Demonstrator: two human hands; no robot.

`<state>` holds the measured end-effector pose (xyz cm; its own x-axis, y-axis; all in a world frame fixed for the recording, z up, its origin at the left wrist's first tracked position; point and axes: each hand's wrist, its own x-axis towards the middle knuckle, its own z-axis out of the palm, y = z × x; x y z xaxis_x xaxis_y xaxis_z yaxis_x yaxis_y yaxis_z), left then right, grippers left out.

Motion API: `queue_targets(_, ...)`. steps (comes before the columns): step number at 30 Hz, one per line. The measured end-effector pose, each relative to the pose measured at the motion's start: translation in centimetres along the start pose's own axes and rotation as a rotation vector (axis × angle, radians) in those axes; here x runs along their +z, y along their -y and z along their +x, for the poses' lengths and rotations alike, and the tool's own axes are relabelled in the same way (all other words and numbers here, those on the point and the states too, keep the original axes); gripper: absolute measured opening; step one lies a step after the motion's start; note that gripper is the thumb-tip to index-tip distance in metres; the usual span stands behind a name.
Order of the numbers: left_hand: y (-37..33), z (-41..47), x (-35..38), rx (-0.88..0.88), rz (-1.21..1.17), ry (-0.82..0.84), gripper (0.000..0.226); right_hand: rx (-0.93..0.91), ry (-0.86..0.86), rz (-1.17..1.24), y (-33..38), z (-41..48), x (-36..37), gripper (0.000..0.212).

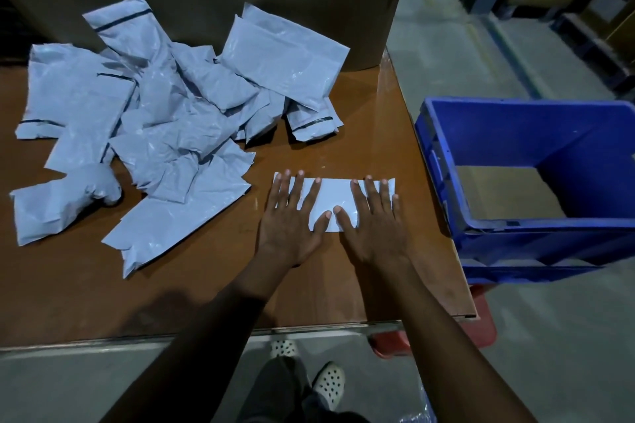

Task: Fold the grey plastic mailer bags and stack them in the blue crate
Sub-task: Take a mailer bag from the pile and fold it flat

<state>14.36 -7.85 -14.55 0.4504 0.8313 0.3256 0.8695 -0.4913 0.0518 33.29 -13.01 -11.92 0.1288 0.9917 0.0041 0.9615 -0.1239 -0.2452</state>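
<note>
Flatly left hand [292,221] and right hand [372,221], grips wide, press mailer [331,192] near blue crate [536,225].

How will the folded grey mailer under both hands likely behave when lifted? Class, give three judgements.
Probably floppy: the folded mailer is thin film, like the crumpled pile. It may spring open, since the left hand and right hand press it flat. Likely light, and slippery on the glossy table.

Folded mailer bag [335,197]: pale grey plastic, a narrow flat rectangle lying near the right edge of the table [206,285].
Loose mailer bags [151,120]: crumpled grey heap, several with dark seal strips, on the table's left half.
Blue crate [515,230]: plastic, open-topped, just beside the table's right edge.
</note>
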Motion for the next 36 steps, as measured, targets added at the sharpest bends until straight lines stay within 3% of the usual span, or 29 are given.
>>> queue_targets(7,0.6,1.2,0.5,-0.064,-0.004,0.187,0.079,0.016,-0.001,-0.004,0.1,1.2,0.0,0.081)
queue_targets(12,0.6,-0.1,0.4,-0.072,-0.098,0.108,0.077,0.019,-0.043,0.013,0.1,0.1,0.3,0.078)
queue_targets(23,0.6,0.5,-0.5,-0.116,-0.119,0.132,0.073,0.018,-0.058,-0.002,0.3,0.5,0.0,0.074)
queue_targets(26,0.5,0.3,-0.9,-0.127,-0.137,0.145,0.075,-0.018,-0.191,0.145,0.2,0.2,-0.2,0.057)
queue_targets(30,0.8,0.1,-1.5,-0.105,-0.179,0.112,0.068,-0.022,-0.573,0.202,0.2,-0.8,0.0,0.023)
queue_targets(36,-1.7,0.2,-3.4,0.017,-0.334,-0.035,0.038,0.036,-0.537,0.197,0.9,-1.6,0.6,0.021)
